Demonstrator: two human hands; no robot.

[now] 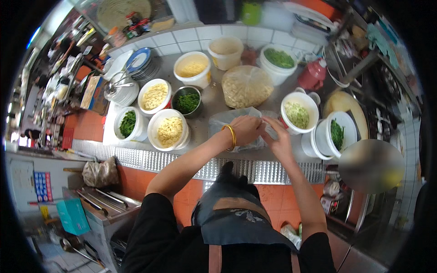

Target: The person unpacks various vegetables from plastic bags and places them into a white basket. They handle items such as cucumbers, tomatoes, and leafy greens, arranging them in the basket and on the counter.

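Observation:
Both my hands meet over a clear plastic bag (223, 120) at the front of the steel table. My left hand (246, 129), with a gold bangle at its wrist, has its fingers closed on the bag's edge. Beside it, my right hand (278, 134) pinches the plastic between thumb and fingers. What the bag holds is hidden. Just behind lies a full, knobbly-looking plastic bag of pale pieces (246, 88). To the left stand a tub of sliced pale pieces (169, 131) and a steel pot of chopped greens (187, 102); to the right, a tub of chopped pale-green vegetable (297, 114).
Several more white tubs, one with leafy greens (279, 58), ring the table. Stacked plates (140, 65) stand at the back left. A red jug (312, 75) is at the back right, near a round chopping board (344, 102). A ridged metal strip (153, 160) runs along the front.

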